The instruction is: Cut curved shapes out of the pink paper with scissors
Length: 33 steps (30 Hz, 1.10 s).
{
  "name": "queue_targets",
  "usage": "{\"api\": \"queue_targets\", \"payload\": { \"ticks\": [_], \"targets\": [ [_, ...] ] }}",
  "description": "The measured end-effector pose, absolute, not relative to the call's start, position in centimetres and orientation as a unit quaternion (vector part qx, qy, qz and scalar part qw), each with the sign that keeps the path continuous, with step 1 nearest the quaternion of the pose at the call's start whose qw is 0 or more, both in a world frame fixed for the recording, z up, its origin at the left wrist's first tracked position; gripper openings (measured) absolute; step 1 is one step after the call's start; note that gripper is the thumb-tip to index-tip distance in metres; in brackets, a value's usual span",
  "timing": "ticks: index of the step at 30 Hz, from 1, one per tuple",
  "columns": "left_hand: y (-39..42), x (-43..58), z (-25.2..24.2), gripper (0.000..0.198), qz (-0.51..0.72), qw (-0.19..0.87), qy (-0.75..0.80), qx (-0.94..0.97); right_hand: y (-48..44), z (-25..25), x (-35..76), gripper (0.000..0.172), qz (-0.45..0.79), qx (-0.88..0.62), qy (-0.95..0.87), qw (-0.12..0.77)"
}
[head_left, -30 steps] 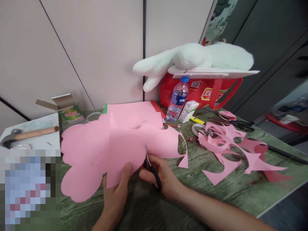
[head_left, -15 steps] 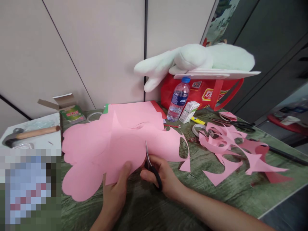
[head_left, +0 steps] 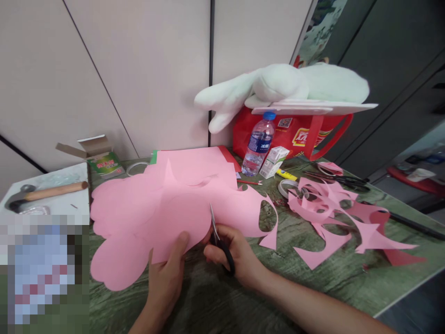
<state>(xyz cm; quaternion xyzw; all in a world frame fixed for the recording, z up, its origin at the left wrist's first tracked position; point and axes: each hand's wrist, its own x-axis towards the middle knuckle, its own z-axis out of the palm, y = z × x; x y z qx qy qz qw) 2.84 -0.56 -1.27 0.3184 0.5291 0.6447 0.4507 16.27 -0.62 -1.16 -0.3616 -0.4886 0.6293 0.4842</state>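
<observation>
Pink paper (head_left: 184,211) is curving over the green table (head_left: 333,283). The left hand (head_left: 170,262) is pinching it; the right hand (head_left: 231,246) is holding scissors (head_left: 215,236). The paper is bending, so the blades (head_left: 212,219) might be going crooked.

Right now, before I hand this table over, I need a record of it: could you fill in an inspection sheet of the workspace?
Surface: green patterned table, partly covered by paper.
Job's things: pink paper; black-handled scissors, blades at the paper.
Clutter: pink offcuts, a tape roll, a yellow tube and a second pair of scissors to the right; a hammer to the left.
Hands: left hand grips the paper; right hand holds the black-handled scissors.
Cables: nothing seen.
Surroundings: red bag behind, white plush above it; pale panels at the back. Lower left is pixelated, so unreadable.
</observation>
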Motion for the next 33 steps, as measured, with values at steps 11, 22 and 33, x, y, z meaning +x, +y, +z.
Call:
{"api": "queue_targets", "payload": {
  "ticks": [11, 22, 33],
  "targets": [
    [-0.3, 3.4, 0.1, 0.057, 0.691, 0.520, 0.452, 0.219, -0.7, -1.8, 16.1, 0.036, 0.632, -0.363, -0.483, 0.485],
    [-0.3, 3.3, -0.1, 0.060, 0.703, 0.515, 0.428, 0.239, -0.7, -1.8, 16.0, 0.042, 0.636, -0.385, -0.475, 0.471],
    [0.0, 3.3, -0.1, 0.053, 0.707, 0.512, 0.423, 0.244, -0.8, -2.1, 16.0, 0.043, 0.644, -0.382, -0.470, 0.467]
  ]
}}
